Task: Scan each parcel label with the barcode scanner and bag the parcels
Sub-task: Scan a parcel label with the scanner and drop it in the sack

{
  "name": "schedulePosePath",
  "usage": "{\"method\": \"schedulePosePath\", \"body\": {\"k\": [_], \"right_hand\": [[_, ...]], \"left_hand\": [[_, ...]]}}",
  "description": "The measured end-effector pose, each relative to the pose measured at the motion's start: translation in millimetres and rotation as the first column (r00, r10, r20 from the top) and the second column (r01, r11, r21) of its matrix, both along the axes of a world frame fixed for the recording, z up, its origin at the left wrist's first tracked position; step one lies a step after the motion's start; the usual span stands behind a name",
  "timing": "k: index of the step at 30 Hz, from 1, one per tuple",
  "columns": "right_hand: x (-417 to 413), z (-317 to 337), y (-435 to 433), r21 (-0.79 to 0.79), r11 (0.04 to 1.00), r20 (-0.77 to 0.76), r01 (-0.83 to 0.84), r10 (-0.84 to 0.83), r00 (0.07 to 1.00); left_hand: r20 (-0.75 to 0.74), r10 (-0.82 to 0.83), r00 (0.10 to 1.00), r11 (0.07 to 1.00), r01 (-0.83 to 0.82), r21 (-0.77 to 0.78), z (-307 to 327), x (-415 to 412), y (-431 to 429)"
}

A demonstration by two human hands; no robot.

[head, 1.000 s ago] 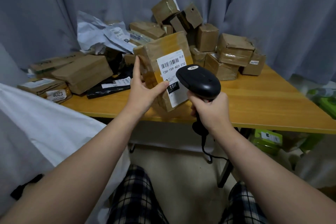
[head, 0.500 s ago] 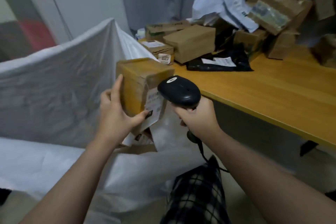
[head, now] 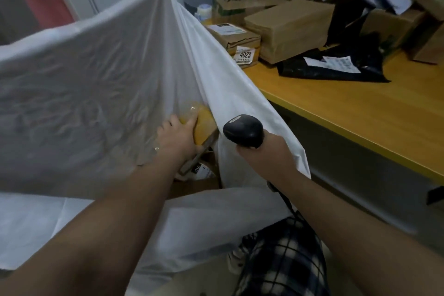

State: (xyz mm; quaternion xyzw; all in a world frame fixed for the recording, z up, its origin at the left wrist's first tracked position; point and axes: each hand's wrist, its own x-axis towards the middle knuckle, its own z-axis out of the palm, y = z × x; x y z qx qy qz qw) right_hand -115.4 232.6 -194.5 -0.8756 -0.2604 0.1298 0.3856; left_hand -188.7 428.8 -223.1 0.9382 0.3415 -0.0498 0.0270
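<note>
Bagging step. The left hand point(head: 176, 138) is gripping a brown parcel point(head: 204, 127), fingers curled over its top edge, and is holding it in the mouth of the white bag point(head: 96, 79), whose raised wall is screening the parcel's far side. The right hand point(head: 266, 154) is closed round the handle of the barcode scanner point(head: 242, 130), which is hanging just beside the bag's front fold and is aiming at no label, so the step in hand is judged to be bagging rather than scanning. A printed label point(head: 200, 169) is showing below the left hand; whether it belongs to this parcel or to one already inside cannot be told. More boxes point(head: 288, 29) and a black mailer point(head: 336, 69) are waiting on the table point(head: 348, 113). The next move is calling for the left hand to release the parcel low in the bag, withdraw clear of the fold, and fetch an unscanned parcel, turning its label toward the scanner.
</note>
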Motion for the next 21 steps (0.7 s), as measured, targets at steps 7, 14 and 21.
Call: {"method": "schedulePosePath", "body": {"k": [7, 14, 21], "right_hand": [[-10, 0, -43, -0.097, 0.986, 0.399, 0.135, -0.086, 0.913], [10, -6, -75, 0.061, 0.977, -0.344, 0.204, -0.171, 0.923], [-17, 43, -51, 0.065, 0.993, -0.515, 0.098, -0.051, 0.856]], "left_hand": [[-0.184, -0.188, 0.965, 0.979, 0.169, -0.113, -11, 1, 0], [-0.237, -0.449, 0.862, 0.736, 0.206, -0.645, 26, -44, -92], [-0.047, -0.398, 0.916, 0.884, 0.369, -0.287, 20, -67, -122]]}}
